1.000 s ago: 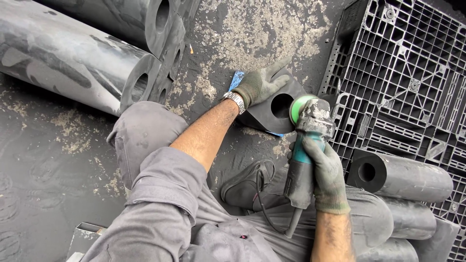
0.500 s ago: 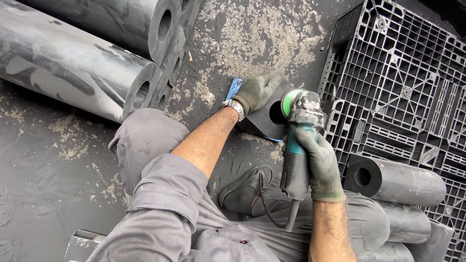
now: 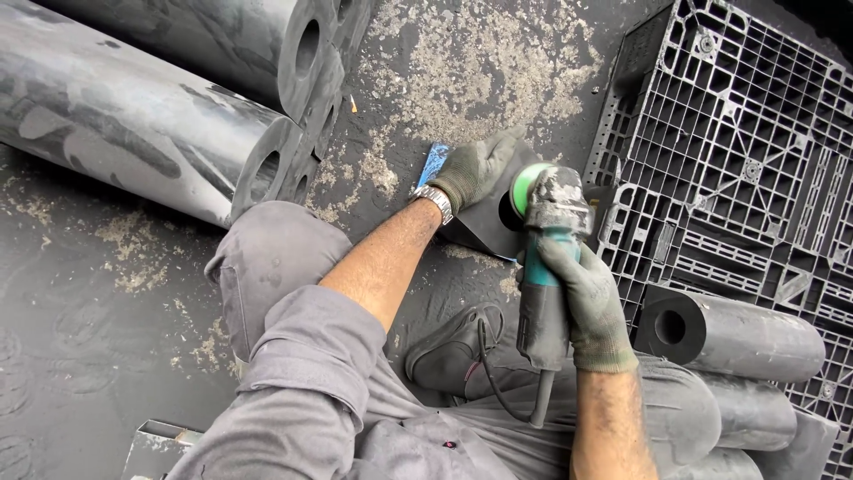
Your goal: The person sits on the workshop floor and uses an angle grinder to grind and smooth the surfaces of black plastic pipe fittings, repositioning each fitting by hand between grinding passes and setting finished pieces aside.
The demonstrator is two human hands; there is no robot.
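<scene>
My left hand (image 3: 475,169), in a grey-green glove with a wristwatch, rests on top of a short black hollow cylinder (image 3: 484,229) standing on the floor and holds it steady. My right hand (image 3: 586,298), also gloved, grips the teal body of an angle grinder (image 3: 546,267). The grinder's dusty head and green disc (image 3: 522,188) sit against the cylinder's hollow end, covering most of the hole. A small blue piece (image 3: 433,162) lies on the floor just behind my left hand.
Large black hollow cylinders (image 3: 151,133) lie stacked at upper left. A black plastic pallet (image 3: 737,151) fills the right side, with smaller black cylinders (image 3: 737,333) beside my right leg. Pale shavings (image 3: 480,62) litter the dark floor. My shoe (image 3: 453,347) and the grinder's cord are below.
The view has shifted slightly, and the grinder head has moved in over the cylinder's hole, which showed more openly a second ago. Both hands keep their grips.
</scene>
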